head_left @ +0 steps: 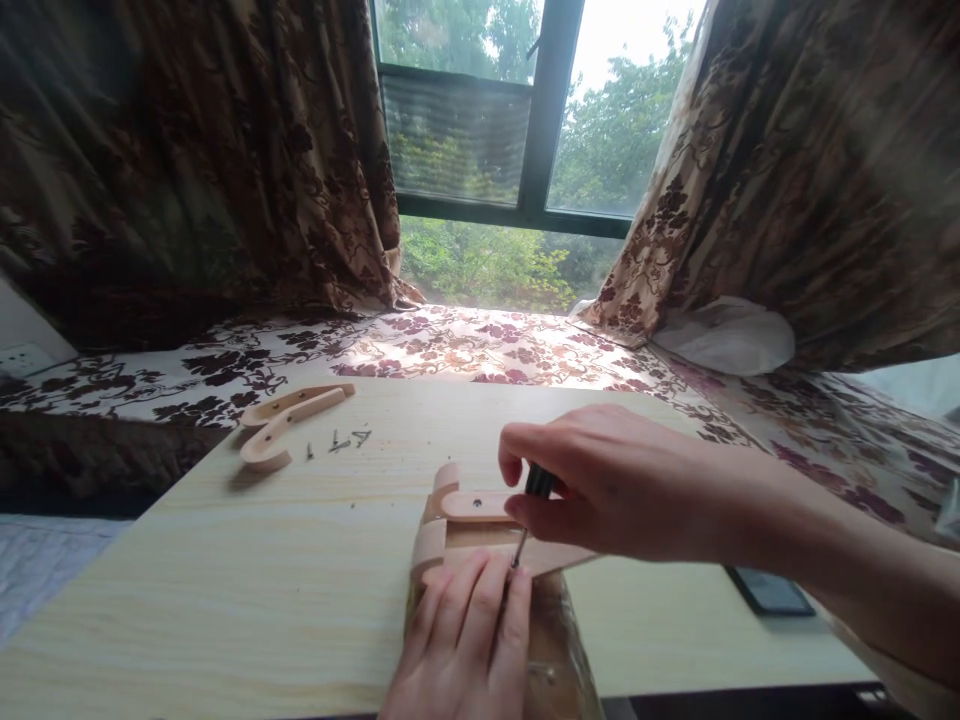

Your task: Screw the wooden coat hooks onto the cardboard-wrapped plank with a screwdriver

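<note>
Beyond the hands, daylight comes through a dark-framed window [541, 150], with green trees [607, 140] outside. Heavy curtains with a floral pattern hang at both sides, one [315, 150] ahead to the left of the hands, the other [667, 220] ahead to the right. A flowered cloth [450, 345] covers the ledge past the pale wood-grain tabletop [247, 590] under the hands. A wall socket [26, 360] sits far left of them.

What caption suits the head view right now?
Right hand holding a screwdriver to a curved wooden piece, left hand on it, loose screws nearby.
</note>
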Tool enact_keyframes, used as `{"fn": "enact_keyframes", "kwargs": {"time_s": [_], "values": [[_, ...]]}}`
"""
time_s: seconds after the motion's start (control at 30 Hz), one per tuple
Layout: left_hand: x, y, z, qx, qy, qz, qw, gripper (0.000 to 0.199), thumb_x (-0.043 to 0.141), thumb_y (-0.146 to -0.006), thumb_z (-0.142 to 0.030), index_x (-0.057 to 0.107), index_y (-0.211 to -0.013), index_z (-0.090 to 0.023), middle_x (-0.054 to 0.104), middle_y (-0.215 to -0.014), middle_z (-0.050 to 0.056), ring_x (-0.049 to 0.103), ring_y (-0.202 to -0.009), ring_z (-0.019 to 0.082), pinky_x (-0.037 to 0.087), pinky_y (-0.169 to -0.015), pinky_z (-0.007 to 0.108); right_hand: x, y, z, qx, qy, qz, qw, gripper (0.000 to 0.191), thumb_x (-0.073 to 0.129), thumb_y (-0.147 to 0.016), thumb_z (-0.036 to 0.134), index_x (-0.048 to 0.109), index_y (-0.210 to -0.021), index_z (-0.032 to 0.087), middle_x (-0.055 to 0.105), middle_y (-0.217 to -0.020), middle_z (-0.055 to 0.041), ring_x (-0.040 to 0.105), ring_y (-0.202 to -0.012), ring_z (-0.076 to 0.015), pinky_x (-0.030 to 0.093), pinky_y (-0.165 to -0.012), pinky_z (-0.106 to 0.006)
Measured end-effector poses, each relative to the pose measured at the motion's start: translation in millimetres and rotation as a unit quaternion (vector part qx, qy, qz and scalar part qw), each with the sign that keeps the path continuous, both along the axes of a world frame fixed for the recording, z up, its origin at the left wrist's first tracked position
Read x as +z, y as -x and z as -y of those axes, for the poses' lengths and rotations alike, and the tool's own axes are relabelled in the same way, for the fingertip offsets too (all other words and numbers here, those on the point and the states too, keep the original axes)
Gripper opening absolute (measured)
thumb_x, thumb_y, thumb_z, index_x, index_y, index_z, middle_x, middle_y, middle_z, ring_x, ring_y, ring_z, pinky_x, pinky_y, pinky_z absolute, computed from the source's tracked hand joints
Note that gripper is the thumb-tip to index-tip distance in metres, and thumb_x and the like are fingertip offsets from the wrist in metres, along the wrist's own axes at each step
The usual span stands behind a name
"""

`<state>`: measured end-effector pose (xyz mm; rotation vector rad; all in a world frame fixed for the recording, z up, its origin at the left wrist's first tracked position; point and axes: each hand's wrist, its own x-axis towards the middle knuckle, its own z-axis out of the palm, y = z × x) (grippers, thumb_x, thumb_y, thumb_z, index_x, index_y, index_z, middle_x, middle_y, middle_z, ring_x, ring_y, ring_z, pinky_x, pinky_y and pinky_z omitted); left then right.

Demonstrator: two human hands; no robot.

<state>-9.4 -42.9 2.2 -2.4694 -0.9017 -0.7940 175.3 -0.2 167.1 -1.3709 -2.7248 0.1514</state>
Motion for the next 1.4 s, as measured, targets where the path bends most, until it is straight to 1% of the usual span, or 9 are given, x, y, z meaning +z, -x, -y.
{"fn": "enact_keyframes", "kwargs": {"time_s": [0.07, 0.13, 0.33, 0.47, 0.6, 0.73, 0.87, 1.07, 1.4], "values": [[7.1, -5, 4, 0.002, -0.013, -0.001, 1.0, 0.06, 0.054, -0.08, -0.052, 0.054, -0.123, -0.01, 0.063, -0.12, 0.015, 0.061, -0.107, 0.03, 0.052, -0.086, 0.039, 3.6, 1, 5, 0.006, 0.0, 0.006, 1.0, 0.011, 0.056, -0.083, 0.028, 0.058, -0.092, 0.022, 0.056, -0.065, 0.0045, 0.039, -0.054, -0.0087, 0.026, -0.049, -0.021], [14.0, -11, 11, 0.019, -0.006, 0.006, 1.0, 0.065, 0.058, -0.076, -0.051, 0.054, -0.122, -0.005, 0.062, -0.12, 0.018, 0.06, -0.107, 0.033, 0.053, -0.084, 0.044, 4.1, 4, 9, 0.005, -0.001, 0.0, 1.0, 0.007, 0.054, -0.083, 0.025, 0.059, -0.087, 0.021, 0.057, -0.066, 0.0036, 0.04, -0.055, -0.0088, 0.026, -0.051, -0.021], [23.0, -22, 26, 0.049, 0.126, 0.075, 0.988, 0.054, 0.058, -0.077, -0.037, 0.052, -0.124, -0.01, 0.058, -0.125, 0.016, 0.053, -0.117, 0.032, 0.046, -0.097, 0.05, -7.1, 13, 8, -0.058, -0.041, -0.004, 0.997, 0.02, 0.05, -0.088, 0.03, 0.061, -0.083, 0.015, 0.063, -0.075, -0.0044, 0.049, -0.063, -0.0115, 0.032, -0.055, -0.023], [26.0, -24, 30, 0.048, 0.197, 0.099, 0.974, 0.055, 0.056, -0.08, -0.035, 0.049, -0.128, -0.011, 0.053, -0.13, 0.015, 0.045, -0.124, 0.032, 0.036, -0.106, 0.054, 2.0, 16, 12, -0.069, -0.023, 0.034, 0.997, 0.022, 0.056, -0.088, 0.035, 0.063, -0.093, 0.014, 0.064, -0.085, -0.0044, 0.057, -0.071, -0.0143, 0.044, -0.062, -0.027], [29.4, -24, 29, 0.041, 0.194, 0.102, 0.975, 0.053, 0.058, -0.078, -0.034, 0.051, -0.126, -0.013, 0.055, -0.126, 0.013, 0.047, -0.12, 0.031, 0.036, -0.105, 0.052, 8.7, 19, 19, -0.062, 0.015, 0.072, 0.995, 0.026, 0.055, -0.091, 0.035, 0.061, -0.107, 0.016, 0.063, -0.105, -0.0054, 0.062, -0.086, -0.0167, 0.053, -0.075, -0.036], [29.0, -24, 28, 0.037, 0.197, 0.105, 0.974, 0.052, 0.057, -0.077, -0.034, 0.053, -0.125, -0.014, 0.056, -0.126, 0.013, 0.048, -0.12, 0.031, 0.036, -0.105, 0.052, 0.6, 20, 16, -0.109, 0.001, 0.091, 0.99, 0.029, 0.054, -0.091, 0.034, 0.058, -0.114, 0.017, 0.061, -0.114, -0.0075, 0.061, -0.095, -0.0194, 0.052, -0.08, -0.04], [25.9, -23, 27, 0.041, 0.206, 0.105, 0.972, 0.055, 0.054, -0.078, -0.034, 0.051, -0.128, -0.012, 0.053, -0.13, 0.014, 0.045, -0.123, 0.032, 0.033, -0.108, 0.052, -0.9, 17, 13, -0.128, -0.001, 0.092, 0.987, 0.03, 0.054, -0.091, 0.035, 0.058, -0.115, 0.017, 0.06, -0.115, -0.0078, 0.061, -0.096, -0.0198, 0.052, -0.081, -0.04], [22.7, -22, 25, 0.041, 0.214, 0.099, 0.971, 0.058, 0.056, -0.077, -0.036, 0.05, -0.13, -0.012, 0.054, -0.13, 0.012, 0.045, -0.124, 0.031, 0.035, -0.108, 0.05, 5.8, 15, 15, -0.071, 0.023, 0.058, 0.995, 0.027, 0.055, -0.091, 0.034, 0.06, -0.111, 0.016, 0.062, -0.109, -0.0066, 0.062, -0.091, -0.0182, 0.052, -0.078, -0.038], [18.0, -25, 25, 0.049, 0.205, 0.101, 0.972, 0.058, 0.056, -0.079, -0.037, 0.049, -0.131, -0.012, 0.052, -0.133, 0.014, 0.042, -0.127, 0.032, 0.032, -0.109, 0.053, -14.3, 20, 18, -0.084, -0.016, -0.019, 0.996, 0.029, 0.055, -0.091, 0.034, 0.058, -0.113, 0.016, 0.062, -0.111, -0.0071, 0.062, -0.092, -0.0188, 0.052, -0.079, -0.04]]}}
